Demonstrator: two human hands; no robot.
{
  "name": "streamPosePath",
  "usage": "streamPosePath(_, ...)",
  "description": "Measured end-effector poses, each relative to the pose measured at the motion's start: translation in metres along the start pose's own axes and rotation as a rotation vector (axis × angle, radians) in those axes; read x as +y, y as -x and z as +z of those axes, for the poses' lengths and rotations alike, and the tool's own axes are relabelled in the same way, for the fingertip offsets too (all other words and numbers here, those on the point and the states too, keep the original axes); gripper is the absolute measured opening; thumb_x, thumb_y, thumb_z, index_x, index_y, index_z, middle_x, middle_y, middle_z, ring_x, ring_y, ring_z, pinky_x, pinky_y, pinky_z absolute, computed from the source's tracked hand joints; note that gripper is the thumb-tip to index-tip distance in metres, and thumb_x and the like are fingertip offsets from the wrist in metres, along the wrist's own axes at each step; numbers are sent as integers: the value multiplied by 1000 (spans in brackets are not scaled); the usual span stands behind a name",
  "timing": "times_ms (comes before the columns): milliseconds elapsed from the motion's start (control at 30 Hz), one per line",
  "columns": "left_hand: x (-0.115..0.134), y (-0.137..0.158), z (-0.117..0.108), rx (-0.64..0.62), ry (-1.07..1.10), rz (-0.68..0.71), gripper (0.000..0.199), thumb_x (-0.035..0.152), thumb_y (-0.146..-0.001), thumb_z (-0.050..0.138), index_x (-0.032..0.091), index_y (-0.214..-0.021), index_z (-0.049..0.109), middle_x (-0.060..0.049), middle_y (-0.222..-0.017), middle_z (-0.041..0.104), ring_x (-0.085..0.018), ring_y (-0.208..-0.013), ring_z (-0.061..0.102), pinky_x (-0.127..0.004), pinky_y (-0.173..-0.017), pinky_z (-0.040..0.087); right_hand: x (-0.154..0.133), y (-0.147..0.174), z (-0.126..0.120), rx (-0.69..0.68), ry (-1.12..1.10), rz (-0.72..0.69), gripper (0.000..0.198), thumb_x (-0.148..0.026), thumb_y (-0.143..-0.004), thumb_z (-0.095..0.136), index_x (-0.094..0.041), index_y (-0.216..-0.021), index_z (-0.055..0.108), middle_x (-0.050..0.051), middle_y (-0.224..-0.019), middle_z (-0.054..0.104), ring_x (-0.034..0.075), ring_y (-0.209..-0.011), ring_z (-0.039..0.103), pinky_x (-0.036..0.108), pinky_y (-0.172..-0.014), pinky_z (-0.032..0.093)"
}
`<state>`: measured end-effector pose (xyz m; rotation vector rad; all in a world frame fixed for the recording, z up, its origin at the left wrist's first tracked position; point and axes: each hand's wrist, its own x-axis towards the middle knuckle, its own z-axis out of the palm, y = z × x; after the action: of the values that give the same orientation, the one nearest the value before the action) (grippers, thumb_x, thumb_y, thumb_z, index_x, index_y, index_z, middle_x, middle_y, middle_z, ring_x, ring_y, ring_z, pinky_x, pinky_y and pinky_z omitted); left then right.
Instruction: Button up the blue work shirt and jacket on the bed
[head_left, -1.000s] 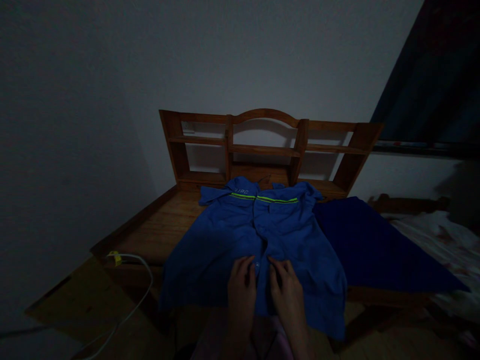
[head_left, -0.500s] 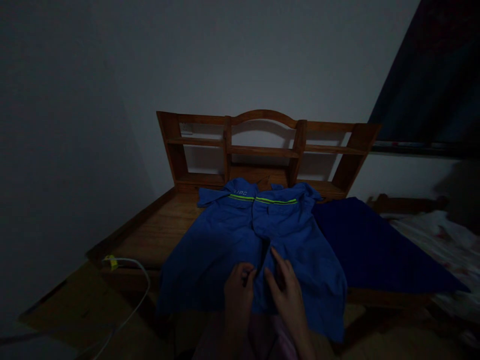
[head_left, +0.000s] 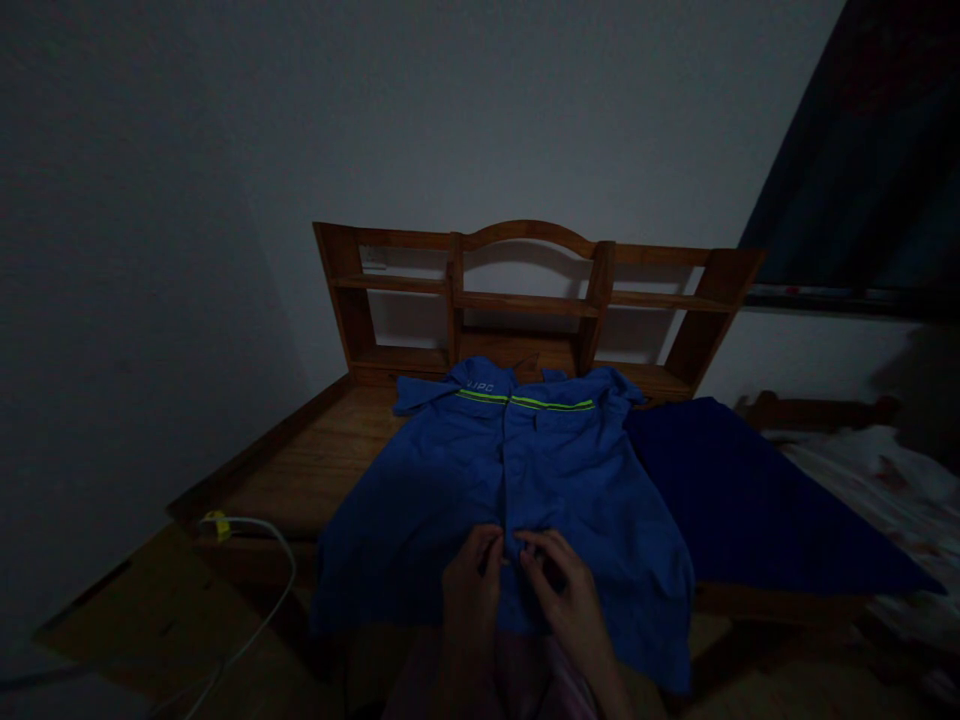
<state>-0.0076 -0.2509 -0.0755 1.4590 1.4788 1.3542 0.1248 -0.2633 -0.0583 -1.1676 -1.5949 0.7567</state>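
A blue short-sleeved shirt [head_left: 420, 480] with yellow-green stripes and white lettering on the chest lies spread on a wooden desk, its lower part hanging over the front edge. My left hand [head_left: 474, 575] pinches the shirt's front edge low on the middle opening. Just to its right, my right hand [head_left: 562, 580] has thumb and fingers closed on the other front edge. The two front panels meet along the middle above my hands. It is dim, and whatever small part of the cloth lies between the fingertips is hard to make out.
A wooden shelf unit [head_left: 525, 301] stands at the desk's [head_left: 315, 455] back against the wall. Dark blue cloth [head_left: 735, 500] lies to the right. A white cable [head_left: 289, 565] with a yellow tag [head_left: 218, 525] hangs at the left front. Patterned bedding [head_left: 892, 480] is at far right.
My right hand has moved down and left, its fingers closing on the cloth. The gap between the shirt's front panels has drawn together. My left hand has shifted only slightly.
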Motion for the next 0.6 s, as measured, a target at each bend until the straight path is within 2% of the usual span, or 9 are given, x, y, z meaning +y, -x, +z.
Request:
streamPosePath(167, 4, 2, 2, -32, 57, 24, 23, 34, -88, 44, 19, -90, 61, -2, -87, 65, -15, -76, 63, -24, -72, 48, 2, -2, 0, 73, 7, 10, 24, -32, -90, 48, -21, -102, 65, 5, -93, 62, 15, -83, 58, 23, -70, 45)
streamPosePath(300, 11, 3, 3, -103, 200, 0, 26, 38, -88, 45, 18, -93, 60, -4, -90, 64, -16, -80, 63, -26, -74, 50, 6, -3, 0, 155, 13, 35, 21, -34, -87, 52, -19, -95, 65, 4, -89, 63, 15, -80, 59, 23, -69, 45)
streamPosePath(433, 14, 2, 4, -127, 358, -69, 26, 40, -84, 53, 16, -90, 60, -5, -88, 63, -18, -78, 64, -26, -69, 53, 10, -3, 0, 158, 31, 29, 17, -33, -86, 54, -19, -89, 63, 2, -84, 63, 14, -75, 59, 22, -66, 44)
streamPosePath(600, 10, 2, 8, -109, 343, -61, 23, 38, -79, 59, 16, -86, 61, -4, -84, 64, -19, -81, 63, -25, -68, 53, 11, -3, 1, 124, 86, -26, 13, -29, -88, 51, -20, -87, 60, 1, -83, 62, 13, -76, 58, 22, -69, 43)
